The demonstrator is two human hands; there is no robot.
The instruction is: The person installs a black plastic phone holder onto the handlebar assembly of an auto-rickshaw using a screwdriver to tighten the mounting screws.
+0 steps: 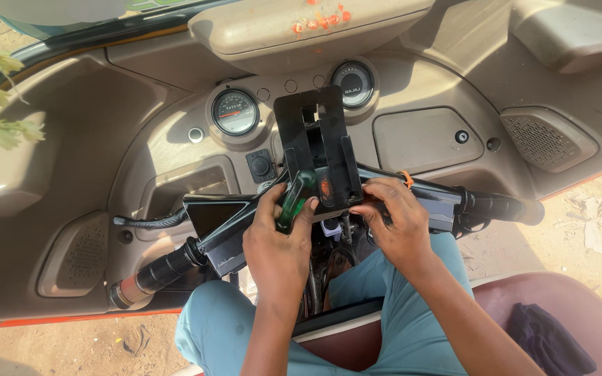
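Observation:
I sit at the black handlebar [447, 205] of a three-wheeler. My left hand [276, 244] is closed around the green handle of a screwdriver [294, 198], its tip pointing up at the black phone holder [318, 150] mounted at the bar's centre. My right hand [395, 223] grips the lower right edge of that holder and the bar beneath it. The screwdriver's shaft is hidden behind the holder.
The beige dashboard [419, 139] carries two round gauges [235, 111], a key switch [260, 166] and speaker grilles. The left grip [151, 275] and right grip [496, 205] stick out sideways. A dark cloth [548, 341] lies on the maroon seat. Sandy ground shows on both sides.

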